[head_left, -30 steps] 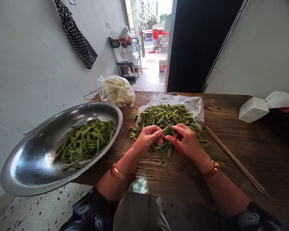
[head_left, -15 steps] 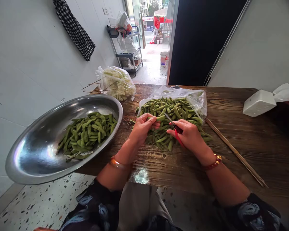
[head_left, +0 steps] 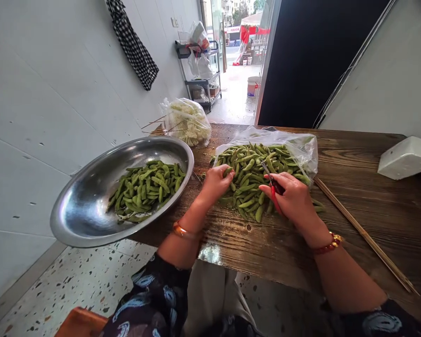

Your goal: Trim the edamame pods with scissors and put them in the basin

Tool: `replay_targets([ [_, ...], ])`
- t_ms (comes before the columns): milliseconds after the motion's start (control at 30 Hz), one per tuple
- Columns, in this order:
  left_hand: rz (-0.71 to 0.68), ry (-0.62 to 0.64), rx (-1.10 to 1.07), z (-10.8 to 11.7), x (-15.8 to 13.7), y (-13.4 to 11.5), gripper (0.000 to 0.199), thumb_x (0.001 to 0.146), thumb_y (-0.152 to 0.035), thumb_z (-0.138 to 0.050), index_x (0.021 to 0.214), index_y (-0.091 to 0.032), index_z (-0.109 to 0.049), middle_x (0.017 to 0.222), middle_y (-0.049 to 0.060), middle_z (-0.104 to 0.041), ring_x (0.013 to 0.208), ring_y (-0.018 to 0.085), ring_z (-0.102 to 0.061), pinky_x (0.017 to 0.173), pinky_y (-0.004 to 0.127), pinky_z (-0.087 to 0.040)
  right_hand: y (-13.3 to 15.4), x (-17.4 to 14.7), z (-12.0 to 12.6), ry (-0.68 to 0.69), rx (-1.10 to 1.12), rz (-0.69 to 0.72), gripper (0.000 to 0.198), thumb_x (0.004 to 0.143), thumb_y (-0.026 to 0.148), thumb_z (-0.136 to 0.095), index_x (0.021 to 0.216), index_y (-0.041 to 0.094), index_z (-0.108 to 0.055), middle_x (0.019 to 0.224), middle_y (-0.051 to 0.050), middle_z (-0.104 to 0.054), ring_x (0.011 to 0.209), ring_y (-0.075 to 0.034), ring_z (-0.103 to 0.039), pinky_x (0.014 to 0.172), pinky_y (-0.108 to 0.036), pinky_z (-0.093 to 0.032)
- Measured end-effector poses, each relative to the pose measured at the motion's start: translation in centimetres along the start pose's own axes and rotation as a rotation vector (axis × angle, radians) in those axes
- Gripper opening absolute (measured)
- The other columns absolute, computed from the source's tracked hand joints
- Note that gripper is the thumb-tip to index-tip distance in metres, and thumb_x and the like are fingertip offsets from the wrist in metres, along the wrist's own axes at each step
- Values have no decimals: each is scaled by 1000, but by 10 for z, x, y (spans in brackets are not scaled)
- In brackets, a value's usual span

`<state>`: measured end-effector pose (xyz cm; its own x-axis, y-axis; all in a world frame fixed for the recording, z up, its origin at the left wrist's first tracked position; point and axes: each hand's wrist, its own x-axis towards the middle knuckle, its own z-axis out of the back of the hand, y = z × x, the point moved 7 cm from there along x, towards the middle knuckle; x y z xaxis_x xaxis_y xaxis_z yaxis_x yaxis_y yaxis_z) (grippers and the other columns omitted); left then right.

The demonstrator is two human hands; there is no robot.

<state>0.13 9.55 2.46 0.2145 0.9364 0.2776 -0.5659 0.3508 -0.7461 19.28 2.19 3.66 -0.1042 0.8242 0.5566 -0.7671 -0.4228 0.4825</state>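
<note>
My left hand [head_left: 216, 181] is closed around a green edamame pod [head_left: 228, 172], whose end shows between thumb and fingers. In my right hand [head_left: 292, 194] is a pair of scissors [head_left: 275, 193] with red handles, its blades tipped up and left above the pile. Under and behind both hands spreads a heap of edamame pods [head_left: 247, 189], lying partly on a clear plastic bag [head_left: 308, 149]. To the left, a wide steel basin [head_left: 80, 210] holds more pods [head_left: 145, 187]. Whether the scissor blades are parted is hard to make out.
A bag of cauliflower [head_left: 188, 121] with thin sticks poking out sits behind the basin. Bamboo skewers [head_left: 366, 234] lie along the right of the wooden table [head_left: 351, 164], near a white box [head_left: 407, 157]. An orange stool [head_left: 80, 323] stands at lower left.
My left hand with the pod has drawn away from the scissors and turned, its fingers folded further over the pod. The camera view has swung slightly left.
</note>
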Motion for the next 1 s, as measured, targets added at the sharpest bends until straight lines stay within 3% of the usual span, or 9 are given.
replay_targets([
  [100, -90, 138, 299, -3, -2, -2, 15, 75, -16, -52, 79, -16, -66, 71, 2, -62, 64, 14, -50, 60, 25, -35, 0, 1, 0, -2, -9, 4, 37, 84, 46, -60, 105, 16, -66, 90, -8, -66, 79, -22, -64, 73, -34, -50],
  [233, -116, 287, 435, -8, -5, 2, 24, 71, -13, -52, 88, -20, -69, 79, 3, -66, 69, 15, -55, 62, 25, -37, 1, 1, 0, 11, -26, -2, 36, 85, 44, -61, 106, 16, -66, 91, -9, -66, 80, -23, -64, 74, -34, -50],
  [567, -108, 296, 543, -11, -3, 5, 8, 76, -22, -61, 81, -19, -66, 85, 5, -64, 82, 19, -58, 72, 28, -42, 4, 1, 1, 12, -6, -7, 36, 85, 45, -60, 106, 16, -66, 91, -9, -66, 81, -23, -64, 74, -35, -50],
  [667, -94, 160, 363, 0, -1, -3, 5, 75, -21, -62, 73, -16, -63, 77, 3, -60, 74, 16, -54, 69, 27, -40, 4, 1, 2, 6, 14, -11, 37, 85, 46, -60, 106, 17, -65, 90, -8, -66, 80, -22, -64, 74, -35, -51],
  [767, -35, 85, -78, 6, -2, -8, 15, 74, -28, -66, 74, -14, -59, 69, -1, -54, 66, 11, -48, 63, 23, -38, 6, 2, 2, 7, 41, -9, 37, 84, 47, -61, 106, 18, -66, 91, -8, -66, 81, -22, -64, 74, -34, -50],
  [867, 63, 177, -497, -5, -7, -12, 28, 73, -38, -69, 73, -14, -55, 67, -3, -52, 57, 6, -42, 54, 19, -34, 10, 1, 0, 29, 83, 3, 38, 82, 47, -63, 107, 18, -66, 91, -6, -66, 80, -21, -64, 72, -32, -50],
  [1000, 160, 285, -705, -22, -16, -20, 33, 72, -41, -70, 80, -13, -57, 71, -1, -58, 47, 3, -37, 44, 18, -27, 15, 0, -7, 102, 111, 16, 38, 81, 47, -64, 106, 18, -66, 88, -5, -63, 73, -18, -61, 66, -30, -49],
])
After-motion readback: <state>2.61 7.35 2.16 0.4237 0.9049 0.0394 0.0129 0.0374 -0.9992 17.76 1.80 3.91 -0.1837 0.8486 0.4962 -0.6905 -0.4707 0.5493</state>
